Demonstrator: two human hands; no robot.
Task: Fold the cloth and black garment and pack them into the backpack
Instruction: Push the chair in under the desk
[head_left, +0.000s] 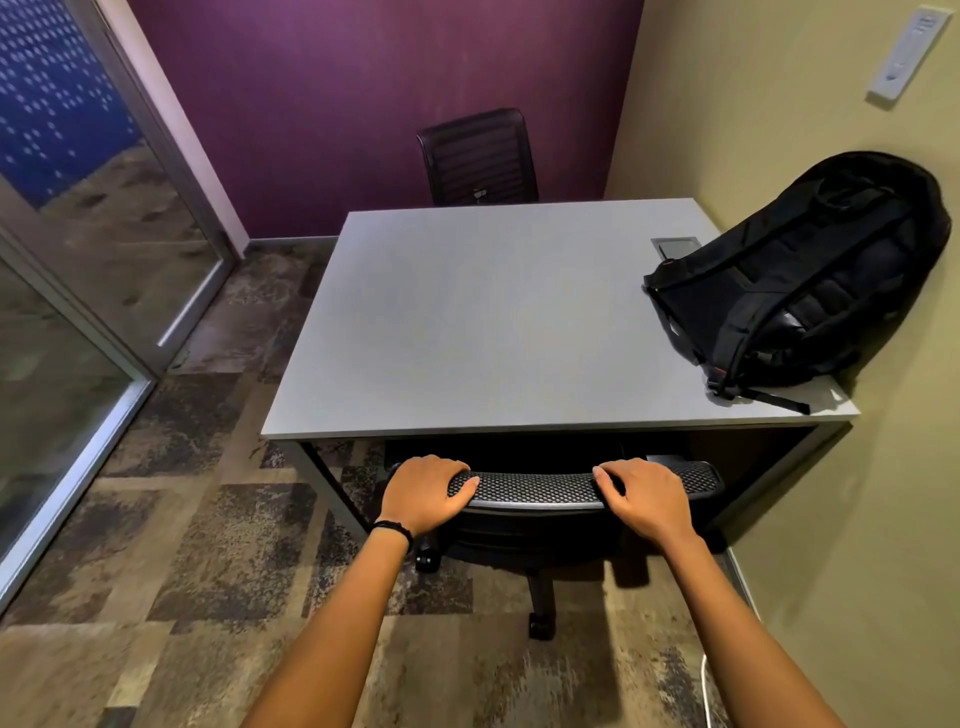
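Note:
A black backpack (800, 280) lies on the right side of the grey table (467, 322), leaning against the beige wall with its straps facing up. Its zip looks closed from here. My left hand (423, 493) grips the left end of the mesh top rail of a black office chair (535, 491) tucked under the table's near edge. My right hand (644, 496) grips the right end of the same rail. No cloth or black garment is in view.
A second black chair (478, 156) stands behind the table against the purple wall. A grey cable hatch (675, 247) is set in the tabletop near the backpack. Glass door and partition (78, 234) on the left; patterned carpet (182, 519) underfoot.

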